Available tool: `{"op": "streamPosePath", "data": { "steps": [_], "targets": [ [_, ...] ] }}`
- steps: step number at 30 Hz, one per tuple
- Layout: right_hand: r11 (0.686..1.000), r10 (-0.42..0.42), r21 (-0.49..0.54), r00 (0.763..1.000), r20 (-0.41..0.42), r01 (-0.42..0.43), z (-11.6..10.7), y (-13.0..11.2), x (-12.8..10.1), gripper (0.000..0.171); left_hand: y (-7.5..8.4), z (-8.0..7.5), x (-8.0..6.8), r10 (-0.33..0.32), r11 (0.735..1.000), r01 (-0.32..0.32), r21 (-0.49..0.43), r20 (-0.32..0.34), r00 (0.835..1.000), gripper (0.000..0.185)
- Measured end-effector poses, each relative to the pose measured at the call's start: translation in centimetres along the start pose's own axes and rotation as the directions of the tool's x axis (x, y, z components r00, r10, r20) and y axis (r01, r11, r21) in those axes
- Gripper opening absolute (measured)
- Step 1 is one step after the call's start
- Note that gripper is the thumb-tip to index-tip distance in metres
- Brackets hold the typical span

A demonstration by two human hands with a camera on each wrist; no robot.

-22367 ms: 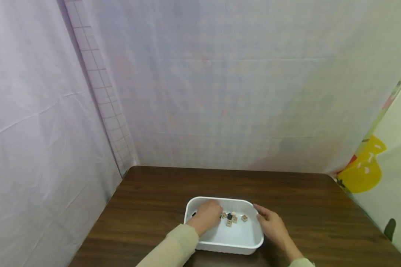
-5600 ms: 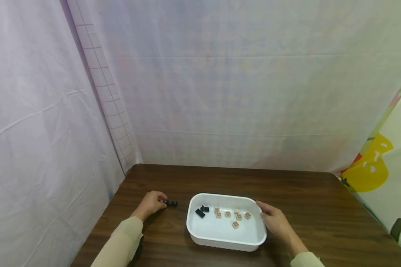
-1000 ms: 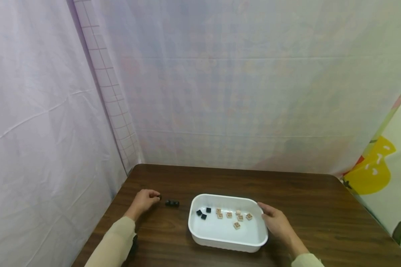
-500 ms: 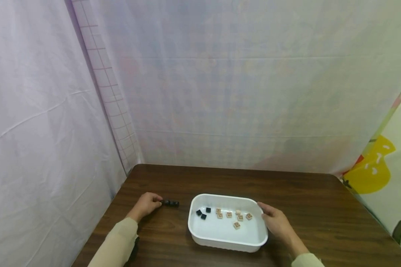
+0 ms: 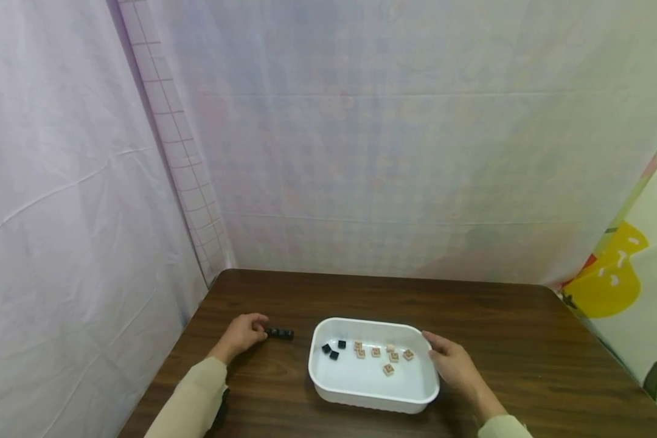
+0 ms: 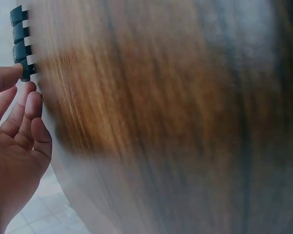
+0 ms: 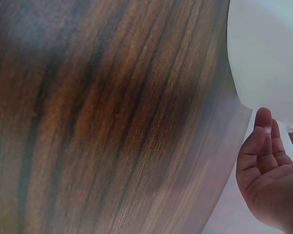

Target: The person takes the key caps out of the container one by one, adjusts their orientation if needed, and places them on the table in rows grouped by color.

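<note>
My left hand [image 5: 242, 336] pinches a black keycap [image 6: 25, 70] between thumb and finger at the left end of a short row of black keycaps [image 5: 282, 334] on the table. In the left wrist view several keycaps [image 6: 20, 32] stand side by side, touching or nearly so. My right hand [image 5: 453, 366] grips the right rim of a white tray [image 5: 372, 398], seen also in the right wrist view [image 7: 271, 58]. Inside it lie a few loose black keycaps [image 5: 334, 355] on the left and several beige keycaps [image 5: 389, 369] with brown middles toward the right.
The brown wood-grain table [image 5: 504, 340] reaches back to a pale curtain [image 5: 361, 182]. Another white curtain [image 5: 76, 243] hangs along the left side. A dark item [image 5: 219, 409] shows beside my left sleeve.
Earlier my left hand was inside the tray. A second ago it held a keycap apart from the row; now that keycap is at the row's left end. The right hand stays at the tray.
</note>
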State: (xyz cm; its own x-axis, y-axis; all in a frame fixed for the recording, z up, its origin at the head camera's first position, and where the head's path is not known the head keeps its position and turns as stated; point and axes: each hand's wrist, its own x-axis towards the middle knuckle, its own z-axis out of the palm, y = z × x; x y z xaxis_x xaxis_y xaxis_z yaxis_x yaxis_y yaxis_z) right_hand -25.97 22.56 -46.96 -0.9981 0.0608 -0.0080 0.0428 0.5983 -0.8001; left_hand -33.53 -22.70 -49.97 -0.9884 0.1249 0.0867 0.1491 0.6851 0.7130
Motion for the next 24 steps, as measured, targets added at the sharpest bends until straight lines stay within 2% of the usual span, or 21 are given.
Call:
{"op": "streamPosePath", "data": {
  "steps": [5,10,17,24],
  "targets": [
    [1.0,0.003,0.007,1.0,0.005,-0.003,0.0,0.0,-0.1,0.043,0.1,-0.2,-0.1,-0.016,1.0,0.016,0.005,-0.01,1.0,0.035],
    [1.0,0.017,0.017,1.0,0.014,-0.018,0.0,-0.1,-0.1,0.044,1.0,-0.2,0.0,0.03,0.999,-0.029,0.014,-0.062,0.998,0.032],
    [1.0,0.008,-0.001,1.0,0.013,-0.008,0.0,0.1,0.1,0.044,4.4,0.9,0.0,0.167,0.984,-0.171,-0.042,-0.089,0.982,0.032],
    [1.0,0.002,0.015,1.0,0.03,-0.003,-0.4,0.1,0.3,0.044,7.8,2.5,-0.4,0.265,0.961,-0.267,-0.067,-0.034,0.964,0.03]
  ]
}}
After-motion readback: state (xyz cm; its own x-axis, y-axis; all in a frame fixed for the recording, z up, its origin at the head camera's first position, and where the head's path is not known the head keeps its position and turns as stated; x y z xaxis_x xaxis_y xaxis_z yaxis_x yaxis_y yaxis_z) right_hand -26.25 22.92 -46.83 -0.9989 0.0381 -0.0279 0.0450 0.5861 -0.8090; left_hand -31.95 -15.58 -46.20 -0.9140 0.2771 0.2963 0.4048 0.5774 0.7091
